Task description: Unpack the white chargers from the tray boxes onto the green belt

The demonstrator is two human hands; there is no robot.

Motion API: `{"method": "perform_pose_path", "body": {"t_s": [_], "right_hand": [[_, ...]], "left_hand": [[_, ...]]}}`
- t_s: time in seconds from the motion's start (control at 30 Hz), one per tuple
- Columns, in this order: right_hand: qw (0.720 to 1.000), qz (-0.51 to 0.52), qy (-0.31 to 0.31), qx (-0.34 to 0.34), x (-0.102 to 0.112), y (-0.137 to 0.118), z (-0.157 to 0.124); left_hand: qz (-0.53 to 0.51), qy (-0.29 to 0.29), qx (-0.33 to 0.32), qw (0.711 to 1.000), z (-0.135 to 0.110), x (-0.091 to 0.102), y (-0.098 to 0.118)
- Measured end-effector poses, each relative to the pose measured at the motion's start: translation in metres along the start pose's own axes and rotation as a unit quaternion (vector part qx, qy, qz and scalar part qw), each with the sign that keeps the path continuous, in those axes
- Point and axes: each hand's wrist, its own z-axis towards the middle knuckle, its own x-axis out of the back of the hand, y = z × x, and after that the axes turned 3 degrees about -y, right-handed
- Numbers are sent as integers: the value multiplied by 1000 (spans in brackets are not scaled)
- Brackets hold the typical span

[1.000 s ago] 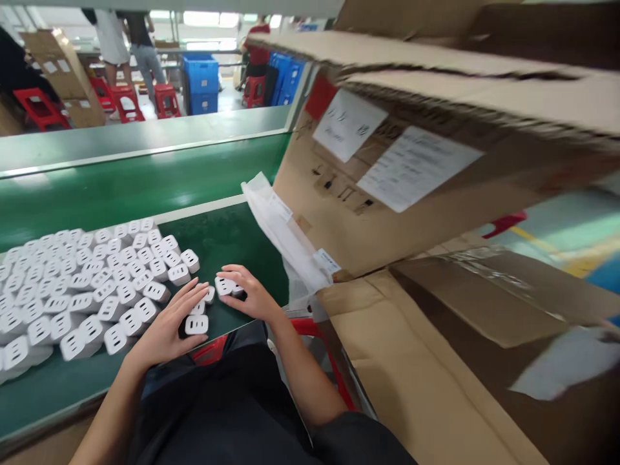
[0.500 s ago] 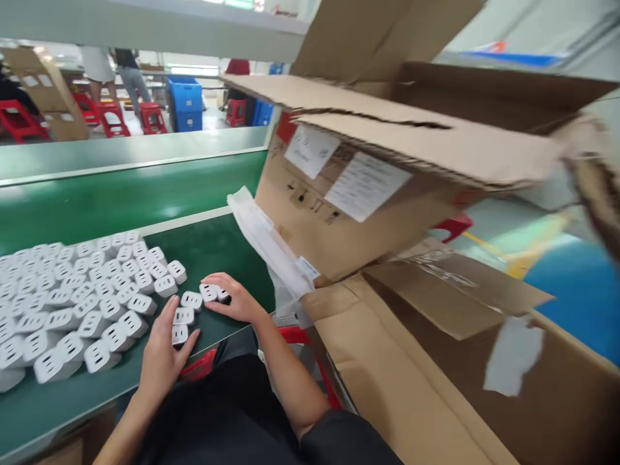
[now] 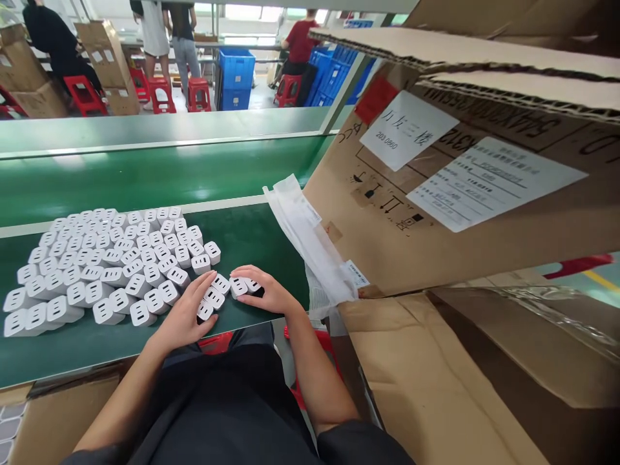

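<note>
Curved fingers (image 3: pixel 197 290), slotted blocks (image 3: pixel 214 298) (rounded); cardboard (image 3: pixel 372 242)

Smooth, matt plastic blocks (image 3: pixel 214 298)

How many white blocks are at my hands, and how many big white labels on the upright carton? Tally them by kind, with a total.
Blocks: 5 visible (3 at left hand, 2 at right hand)
Labels on carton: 2
Total: 7
</note>
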Motion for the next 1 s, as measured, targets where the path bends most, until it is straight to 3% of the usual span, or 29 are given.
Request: {"method": "perform_pose_path", "body": {"t_s": [0.2, 0.33, 0.5, 0.63, 0.8, 1.0], "right_hand": [[1000, 3, 9, -14, -2, -1, -1], [998, -15, 44, -32, -2, -3, 8], [1000, -8, 23, -17, -9, -6, 8], [999, 1, 25, -32, -14, -9, -4], [998, 47, -6, -36, -11, -11, -20], [991, 19, 11, -132, -28, 5, -43]], "left_hand": [[74, -11, 4, 997, -2, 11, 11], [151, 70, 50, 985, 2, -5, 25], [222, 144, 99, 959, 14, -28, 28], [207, 122, 67, 968, 13, -18, 18], [166, 38, 22, 985, 9, 4, 9], [129, 15, -2, 991, 1, -3, 15]]}}
